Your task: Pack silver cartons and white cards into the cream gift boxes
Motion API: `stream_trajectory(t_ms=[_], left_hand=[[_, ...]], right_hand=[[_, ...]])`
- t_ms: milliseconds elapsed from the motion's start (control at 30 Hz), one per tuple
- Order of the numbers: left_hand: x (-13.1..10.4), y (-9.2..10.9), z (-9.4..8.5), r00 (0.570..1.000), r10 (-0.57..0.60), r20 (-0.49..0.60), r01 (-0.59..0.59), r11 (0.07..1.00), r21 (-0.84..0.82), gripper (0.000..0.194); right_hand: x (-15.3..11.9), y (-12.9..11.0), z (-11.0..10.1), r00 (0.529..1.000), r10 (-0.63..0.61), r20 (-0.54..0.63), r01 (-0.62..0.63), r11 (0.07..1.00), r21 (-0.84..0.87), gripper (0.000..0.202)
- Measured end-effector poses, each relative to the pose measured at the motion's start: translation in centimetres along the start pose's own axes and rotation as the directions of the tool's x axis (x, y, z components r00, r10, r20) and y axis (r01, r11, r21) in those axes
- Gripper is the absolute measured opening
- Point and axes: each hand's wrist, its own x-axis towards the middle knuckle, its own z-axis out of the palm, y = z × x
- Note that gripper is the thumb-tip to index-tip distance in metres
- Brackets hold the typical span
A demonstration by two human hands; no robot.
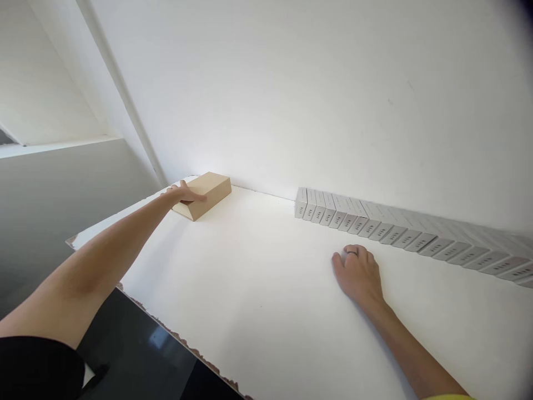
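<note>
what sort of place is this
Probably a storage or packing spot, perhaps a stockroom, though the pictures don't settle it. A long row of matching small boxes lines the plain wall, and a larger tan box sits on the same rough-edged white surface.

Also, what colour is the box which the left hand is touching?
The box at the left hand is plain light tan, seen in the head view.
</note>
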Motion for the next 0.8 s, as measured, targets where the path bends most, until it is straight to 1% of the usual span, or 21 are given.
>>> stream_trajectory(t_ms=[67,133,200,233,267,300,367,400,433,467,500,533,600,633,700,733,800], left_hand=[[-0.8,0.5,-0.4,0.999,0.023,-0.024,-0.023,1.0,0.02,0.135],[-2.2,1.7,-0.7,0.993,0.089,-0.072,-0.085,0.995,0.058,0.142],[-4.3,4.0,-0.1,0.97,0.22,-0.103,-0.21,0.973,0.099,0.145],[-5.7,5.6,0.6,0.945,0.311,-0.098,-0.3,0.948,0.111,0.143],[-7.2,7.4,1.6,0.91,0.408,-0.079,-0.398,0.91,0.113,0.139],[-8.9,9.5,2.9,0.862,0.504,-0.054,-0.497,0.862,0.102,0.133],[-12.6,14.1,6.0,0.751,0.66,-0.016,-0.659,0.75,0.051,0.121],[-14.4,16.5,7.6,0.702,0.712,-0.012,-0.712,0.702,0.016,0.118],[-16.2,18.9,9.0,0.665,0.747,-0.017,-0.747,0.665,-0.022,0.115],[-17.7,21.3,10.3,0.646,0.762,-0.034,-0.763,0.644,-0.058,0.114],[-19.0,23.5,11.3,0.644,0.763,-0.056,-0.764,0.639,-0.091,0.114],[-19.9,25.5,12.0,0.657,0.75,-0.077,-0.753,0.647,-0.12,0.114],[-20.8,28.8,12.9,0.703,0.704,-0.101,-0.71,0.686,-0.163,0.115],[-20.9,29.9,13.2,0.724,0.682,-0.103,-0.688,0.704,-0.175,0.116],[-20.5,31.1,13.4,0.746,0.658,-0.1,-0.664,0.725,-0.185,0.117],[-20.1,31.2,13.4,0.748,0.657,-0.1,-0.662,0.726,-0.184,0.116],[-19.2,30.8,13.4,0.742,0.662,-0.105,-0.669,0.721,-0.181,0.113]], right_hand=[[-0.1,-0.1,-0.1,1.0,-0.006,-0.003,0.006,1.0,0.005,0.046],[-0.2,-0.3,-0.2,1.0,-0.012,-0.007,0.012,1.0,0.011,0.045],[-0.3,-0.5,-0.2,1.0,-0.011,-0.015,0.011,1.0,0.016,0.043],[-0.4,-0.6,-0.2,1.0,-0.008,-0.021,0.009,1.0,0.017,0.043],[-0.5,-0.7,-0.2,1.0,-0.007,-0.028,0.007,1.0,0.018,0.042],[-0.6,-0.8,-0.2,0.999,-0.008,-0.035,0.009,1.0,0.018,0.042],[-1.1,-1.0,-0.3,0.999,-0.015,-0.045,0.016,1.0,0.017,0.04],[-1.4,-0.9,-0.5,0.999,-0.017,-0.048,0.018,1.0,0.018,0.039],[-1.8,-0.8,-0.7,0.999,-0.016,-0.048,0.016,1.0,0.018,0.038],[-2.2,-0.5,-0.9,0.999,-0.011,-0.045,0.012,1.0,0.021,0.038],[-2.6,0.0,-1.3,0.999,-0.003,-0.04,0.004,1.0,0.025,0.038],[-3.1,0.7,-1.7,0.999,0.01,-0.034,-0.009,1.0,0.03,0.039],[-4.0,2.5,-2.6,0.999,0.049,-0.02,-0.048,0.998,0.043,0.04],[-4.4,3.7,-2.9,0.997,0.078,-0.013,-0.077,0.996,0.05,0.041],[-4.8,6.0,-3.5,0.989,0.148,0.002,-0.147,0.987,0.067,0.042],[-4.9,7.0,-3.6,0.984,0.18,0.011,-0.181,0.981,0.076,0.042],[-4.7,8.5,-3.6,0.974,0.222,0.032,-0.224,0.97,0.094,0.041]])
